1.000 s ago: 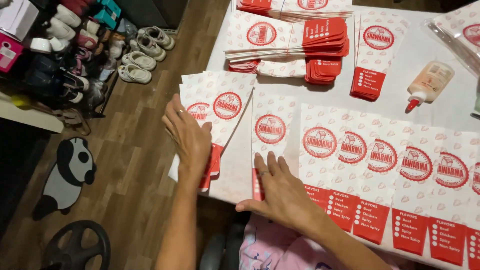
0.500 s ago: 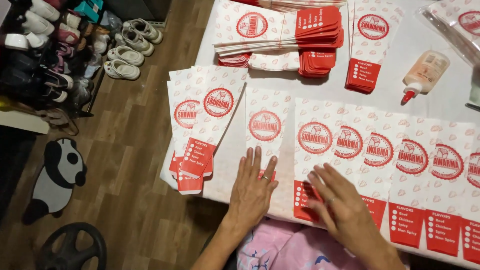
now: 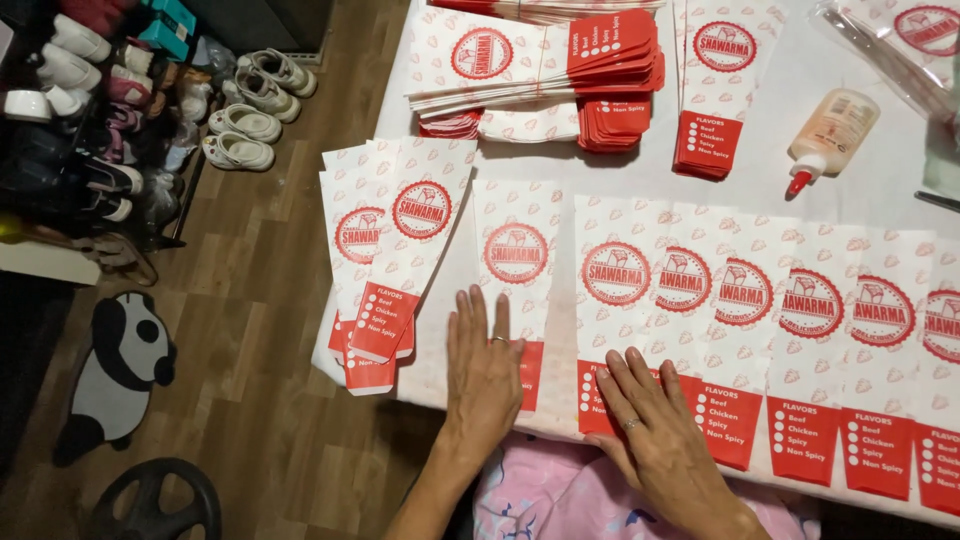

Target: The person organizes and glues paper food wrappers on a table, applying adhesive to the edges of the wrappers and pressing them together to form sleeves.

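Pressing flat, fingers spread — left hand [image 3: 484, 372] on a single paper bag [image 3: 516, 255] | right hand [image 3: 655, 435] likewise flat on the near end of the overlapping bag row [image 3: 760, 330] | left of both: fanned bag pile [image 3: 385, 250] at the table [image 3: 640, 178] edge | beyond — bag stacks [image 3: 560, 70], glue bottle [image 3: 832, 130].

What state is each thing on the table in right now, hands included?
left hand: flat, palm down on single bag
right hand: flat on overlapped row's first bag
single bag: lying flat, apart
overlapped row: fanned, overlapping
loose pile: askew at table edge
glue bottle: lying down, capped
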